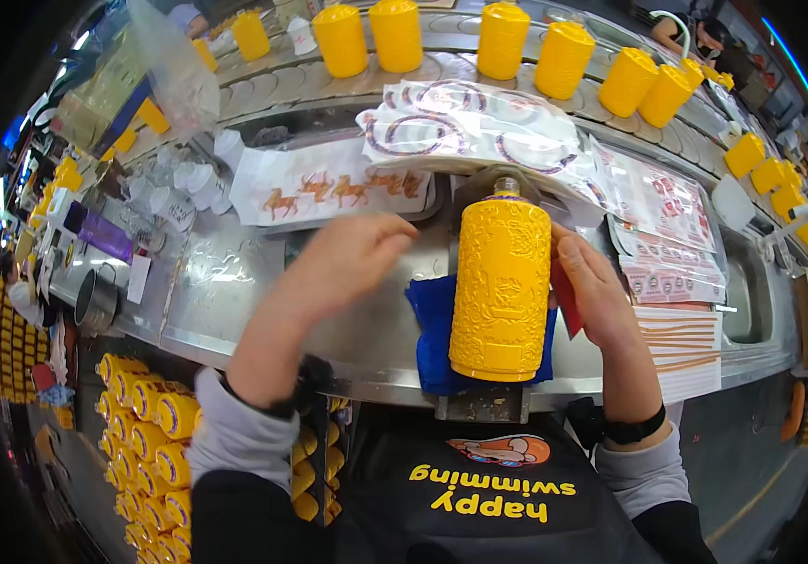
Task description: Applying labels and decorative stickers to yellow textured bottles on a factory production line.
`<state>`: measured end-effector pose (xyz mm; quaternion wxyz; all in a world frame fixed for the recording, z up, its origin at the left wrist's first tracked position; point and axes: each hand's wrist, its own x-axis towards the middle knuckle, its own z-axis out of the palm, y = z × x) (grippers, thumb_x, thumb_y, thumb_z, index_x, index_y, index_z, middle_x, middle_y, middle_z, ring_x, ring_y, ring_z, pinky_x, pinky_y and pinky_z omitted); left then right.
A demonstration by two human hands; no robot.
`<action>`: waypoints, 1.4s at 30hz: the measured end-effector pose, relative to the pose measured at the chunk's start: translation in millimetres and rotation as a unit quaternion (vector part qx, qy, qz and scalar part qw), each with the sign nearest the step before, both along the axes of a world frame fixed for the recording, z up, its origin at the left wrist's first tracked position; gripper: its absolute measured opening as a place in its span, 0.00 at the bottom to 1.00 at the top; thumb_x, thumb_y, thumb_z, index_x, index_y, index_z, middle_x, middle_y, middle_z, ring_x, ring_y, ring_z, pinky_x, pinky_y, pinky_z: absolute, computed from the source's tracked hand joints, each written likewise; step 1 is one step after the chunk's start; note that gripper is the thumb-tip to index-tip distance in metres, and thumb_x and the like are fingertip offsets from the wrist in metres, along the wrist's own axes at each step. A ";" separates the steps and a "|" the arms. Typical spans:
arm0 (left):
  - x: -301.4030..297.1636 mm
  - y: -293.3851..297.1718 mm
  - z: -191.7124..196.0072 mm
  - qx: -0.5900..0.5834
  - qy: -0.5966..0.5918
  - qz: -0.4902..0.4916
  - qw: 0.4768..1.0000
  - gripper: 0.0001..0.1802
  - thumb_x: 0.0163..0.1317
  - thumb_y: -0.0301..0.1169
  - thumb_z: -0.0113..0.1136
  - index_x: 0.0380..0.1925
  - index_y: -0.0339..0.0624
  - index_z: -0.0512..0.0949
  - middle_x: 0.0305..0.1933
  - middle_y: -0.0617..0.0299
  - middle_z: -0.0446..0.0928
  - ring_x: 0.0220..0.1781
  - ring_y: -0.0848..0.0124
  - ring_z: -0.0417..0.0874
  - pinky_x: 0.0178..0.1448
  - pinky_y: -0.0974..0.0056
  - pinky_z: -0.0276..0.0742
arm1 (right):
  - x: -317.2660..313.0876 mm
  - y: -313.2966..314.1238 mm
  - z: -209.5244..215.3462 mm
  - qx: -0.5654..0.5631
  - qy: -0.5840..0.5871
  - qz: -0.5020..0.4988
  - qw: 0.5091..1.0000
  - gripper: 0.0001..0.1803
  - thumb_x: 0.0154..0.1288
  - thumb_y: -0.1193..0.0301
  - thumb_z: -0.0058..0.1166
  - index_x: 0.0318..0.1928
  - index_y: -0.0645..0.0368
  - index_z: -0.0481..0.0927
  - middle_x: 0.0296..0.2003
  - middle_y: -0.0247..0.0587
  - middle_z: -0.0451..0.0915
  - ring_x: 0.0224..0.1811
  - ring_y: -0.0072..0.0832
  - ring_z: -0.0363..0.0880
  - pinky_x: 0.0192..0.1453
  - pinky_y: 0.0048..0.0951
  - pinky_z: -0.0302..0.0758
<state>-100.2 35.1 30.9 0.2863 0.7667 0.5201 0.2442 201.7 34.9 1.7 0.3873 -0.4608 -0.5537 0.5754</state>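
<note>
A: Where is the bottle?

B: It lies along a blue cloth on the steel bench, dead centre in front of the person, neck pointing away. It is a yellow cylinder with raised relief all over and a small silvery neck.

A: And the hands?

B: The right hand rests against the bottle's right side, fingers curved to it, steadying rather than gripping all round. A red strip shows between that hand and the bottle; I cannot tell whether the fingers pinch it. The left hand hovers left of the bottle, blurred, fingers loosely open and holding nothing.

A: How would you do this well?

B: My judgement: keep the bottle cradled on the cloth so it cannot roll, and press anything thin down firmly, since the embossed surface gives a poor flat seat. The glossy finish looks slippery, so a broad palm contact beats fingertips.

A: What lies around?

B: Beyond the neck, sheets in clear plastic with red ring patterns, and a sheet of orange horse figures. Farther off, a curved conveyor carries upright yellow bottles. More are stacked on their sides under the bench.
</note>
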 end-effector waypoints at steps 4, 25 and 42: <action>-59.5 67.7 -10.6 0.033 0.389 0.024 0.920 0.20 0.64 0.34 0.54 0.57 0.59 0.77 0.62 0.53 0.72 0.63 0.56 0.72 0.61 0.57 0.73 | -13.1 -8.9 18.0 -0.037 -0.021 0.018 0.999 0.25 0.79 0.58 0.37 0.64 0.63 0.70 0.33 0.27 0.75 0.25 0.10 0.66 0.27 0.14 0.63; -122.7 220.8 -60.0 0.023 0.396 0.159 0.904 0.15 0.60 0.43 0.55 0.43 0.52 0.81 0.53 0.55 0.79 0.55 0.55 0.78 0.56 0.46 0.74 | -1.1 -17.2 19.5 -0.016 -0.082 0.025 0.996 0.26 0.76 0.58 0.44 0.64 0.64 0.69 0.40 0.29 0.78 0.35 0.12 0.70 0.37 0.16 0.68; -106.5 212.4 -63.1 0.193 0.426 0.076 0.881 0.16 0.53 0.39 0.63 0.40 0.46 0.81 0.46 0.55 0.79 0.53 0.55 0.80 0.51 0.50 0.76 | 6.3 -29.0 18.3 0.073 -0.141 0.014 0.987 0.23 0.73 0.65 0.49 0.61 0.66 0.72 0.50 0.47 0.80 0.53 0.29 0.78 0.57 0.29 0.72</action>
